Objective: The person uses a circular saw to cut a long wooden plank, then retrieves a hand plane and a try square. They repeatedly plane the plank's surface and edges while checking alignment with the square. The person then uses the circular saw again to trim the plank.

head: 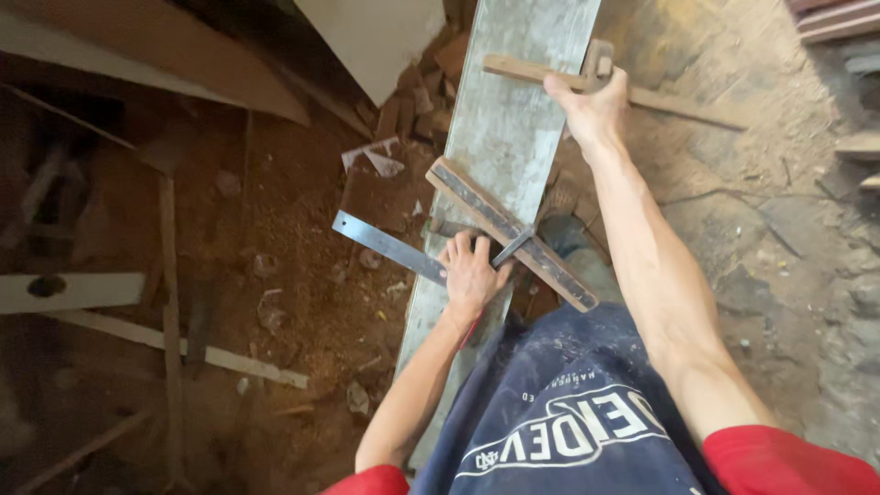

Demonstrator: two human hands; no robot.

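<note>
Left hand (472, 273) lies flat, fingers spread, pressing the square (495, 240) down onto the plank (502, 137); not a closed grasp, more a palm-and-finger hold at the crossing of stock and blade. The wooden stock runs diagonally across the plank; the metal blade (385, 242) sticks out past the plank's left edge.

Right hand (594, 108) is closed around a wooden gauge (587, 81) further up the plank, its long stem lying crosswise and overhanging the right edge.

Handling, judged: the square looks stiff and light, and slides easily on the smooth grey board, so downward pressure near the joint seems the sensible hold. The blade is thin, with a hard edge. The gauge looks light and rigid, best held at its block. The plank looks long, stiff and fairly heavy; it runs away from the person, near end hidden behind blue cloth (559, 412).

Around: dirt floor with sawdust (302, 302), wood scraps (417, 96) by the plank's left side, loose slats (170, 339) further left, a pale panel (376, 37) at top. Offcuts crowd the left edge; right side is freer.
</note>
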